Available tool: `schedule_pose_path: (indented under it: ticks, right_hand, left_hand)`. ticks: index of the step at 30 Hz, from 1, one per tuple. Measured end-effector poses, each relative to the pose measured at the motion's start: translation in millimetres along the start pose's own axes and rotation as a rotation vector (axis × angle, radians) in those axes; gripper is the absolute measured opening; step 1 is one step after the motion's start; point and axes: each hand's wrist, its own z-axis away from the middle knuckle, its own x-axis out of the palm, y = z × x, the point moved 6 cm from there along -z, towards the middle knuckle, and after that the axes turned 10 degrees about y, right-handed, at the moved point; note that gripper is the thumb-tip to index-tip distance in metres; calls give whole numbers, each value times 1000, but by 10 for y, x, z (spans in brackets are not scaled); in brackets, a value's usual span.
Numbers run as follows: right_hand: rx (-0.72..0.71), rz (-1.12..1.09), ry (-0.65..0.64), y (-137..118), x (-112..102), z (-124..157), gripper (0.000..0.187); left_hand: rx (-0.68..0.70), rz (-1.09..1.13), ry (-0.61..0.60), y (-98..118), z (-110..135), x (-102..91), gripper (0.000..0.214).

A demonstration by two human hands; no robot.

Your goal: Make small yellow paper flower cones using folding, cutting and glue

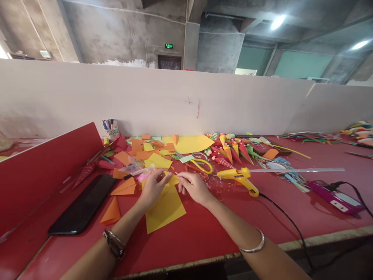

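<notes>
My left hand (154, 189) and my right hand (194, 187) meet over the middle of the red table, fingertips only a little apart. Each is closed in a pinch; what lies between the fingers is too small to make out. Just behind the fingertips shows a small piece of yellow paper (174, 180), and I cannot tell whether they touch it. Below the hands lies a yellow paper sheet (166, 210). Orange paper pieces (125, 187) are left of my left hand, with a folded orange cone (111, 212) nearer me. Yellow-handled scissors (205, 165) lie behind my right hand.
Right of my hands rests a yellow glue gun (237, 175) with a long glue stick (297, 170) and a black cord. A purple power strip (335, 198) lies far right. Red and yellow paper cones (230, 151) are heaped behind. At left are a black phone (83, 204) and red board (52, 175).
</notes>
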Motion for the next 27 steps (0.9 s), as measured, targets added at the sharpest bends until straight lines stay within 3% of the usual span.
schedule_pose_path:
  ticks: [5,11,20,27]
  right_hand:
    - [53,-198,162,28,-81,-47,24]
    - [29,-106,56,43,-13,-20,35]
    - [76,31,-34,95,42,28,39]
    - [81,-9,-47,85,53,20,42]
  left_hand:
    - [-104,202,-103,-13,18,77,28]
    - [-128,229,-274,63,94,171,27]
    - [160,-197,-209,151,143,126,32]
    - [63,-93,-212,90,174,172,32]
